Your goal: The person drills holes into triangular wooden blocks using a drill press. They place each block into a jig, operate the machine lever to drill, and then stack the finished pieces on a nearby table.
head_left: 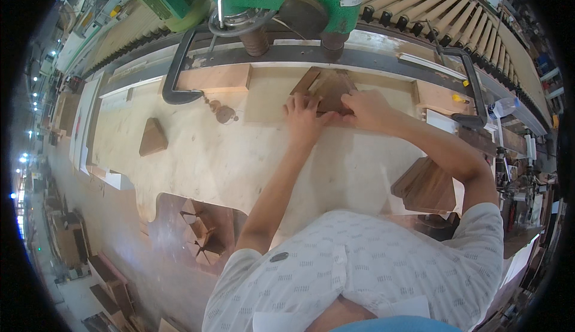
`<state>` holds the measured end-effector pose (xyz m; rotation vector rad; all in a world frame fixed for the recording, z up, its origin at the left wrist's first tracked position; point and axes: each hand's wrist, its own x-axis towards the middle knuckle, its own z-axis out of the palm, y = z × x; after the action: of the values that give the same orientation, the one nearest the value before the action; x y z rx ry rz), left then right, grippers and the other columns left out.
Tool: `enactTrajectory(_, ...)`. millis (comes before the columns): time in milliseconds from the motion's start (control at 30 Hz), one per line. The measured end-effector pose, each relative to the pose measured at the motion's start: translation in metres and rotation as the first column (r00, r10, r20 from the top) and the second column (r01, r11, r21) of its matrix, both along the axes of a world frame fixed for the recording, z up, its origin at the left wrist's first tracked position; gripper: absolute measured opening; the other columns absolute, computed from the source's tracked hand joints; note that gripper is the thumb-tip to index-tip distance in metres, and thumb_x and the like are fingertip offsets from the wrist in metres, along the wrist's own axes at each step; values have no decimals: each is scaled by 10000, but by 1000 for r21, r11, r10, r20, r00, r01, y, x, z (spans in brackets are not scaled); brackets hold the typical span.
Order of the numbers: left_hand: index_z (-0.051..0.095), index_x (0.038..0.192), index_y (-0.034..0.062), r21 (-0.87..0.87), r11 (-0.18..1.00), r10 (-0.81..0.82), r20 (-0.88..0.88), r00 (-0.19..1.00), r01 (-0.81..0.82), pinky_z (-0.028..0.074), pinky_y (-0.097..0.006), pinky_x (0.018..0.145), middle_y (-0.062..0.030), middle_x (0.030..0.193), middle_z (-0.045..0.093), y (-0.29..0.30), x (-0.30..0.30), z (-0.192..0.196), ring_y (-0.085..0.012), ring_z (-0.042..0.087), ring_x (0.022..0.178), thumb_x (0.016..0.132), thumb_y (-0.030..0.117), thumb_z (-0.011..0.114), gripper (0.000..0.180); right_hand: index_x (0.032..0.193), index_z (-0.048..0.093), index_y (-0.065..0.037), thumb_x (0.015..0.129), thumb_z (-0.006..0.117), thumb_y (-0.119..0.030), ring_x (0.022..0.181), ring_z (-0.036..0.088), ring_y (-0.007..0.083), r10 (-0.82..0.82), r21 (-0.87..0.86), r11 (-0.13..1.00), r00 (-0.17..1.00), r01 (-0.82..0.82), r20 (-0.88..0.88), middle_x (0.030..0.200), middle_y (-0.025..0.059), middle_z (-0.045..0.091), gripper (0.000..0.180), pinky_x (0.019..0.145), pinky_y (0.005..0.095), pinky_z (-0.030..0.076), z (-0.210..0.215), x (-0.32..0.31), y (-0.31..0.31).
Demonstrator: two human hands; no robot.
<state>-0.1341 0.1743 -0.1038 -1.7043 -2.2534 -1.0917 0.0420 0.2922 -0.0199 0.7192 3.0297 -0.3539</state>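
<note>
Below the green drill press [311,17], a dark brown wooden block [335,88] with slanted sides lies on the pale plywood board [239,164]. My left hand [303,115] grips its near left side, fingers curled on top and thumb along the front edge. Closed on the near right side of the same block is my right hand [370,110]. A dark wooden strip [306,81] slants along the block's left side. My fingers hide part of the near edge.
Black C-clamps [173,74] [476,86] stand at both ends of the fence, near light wood blocks [215,77]. One wedge-shaped block [154,137] lies left, a stack of brown blocks [426,185] right. More pieces [200,233] sit lower left. A roller conveyor [431,8] runs behind.
</note>
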Motion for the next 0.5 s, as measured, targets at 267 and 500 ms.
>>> enactTrajectory(267, 760, 1001, 135, 20, 1000, -10, -139, 990, 12, 343, -525, 1081, -97, 1344, 563, 14, -21, 16, -354, 490, 1275, 680, 711, 787, 660, 809, 720, -62, 855, 735, -367, 778, 711, 397, -45, 38, 998, 999, 45, 6, 790, 168, 720, 309, 686, 538, 549, -21, 1, 16)
enactTrajectory(500, 739, 1086, 142, 2, 993, -118, -3, 993, 118, 336, -558, 1100, -169, 1348, 561, 14, -30, 10, -393, 484, 1296, 644, 663, 863, 694, 914, 752, -76, 882, 709, -354, 773, 709, 303, 82, -252, 968, 966, -18, 246, 823, 125, 741, 283, 711, 450, 537, 9, 7, 28)
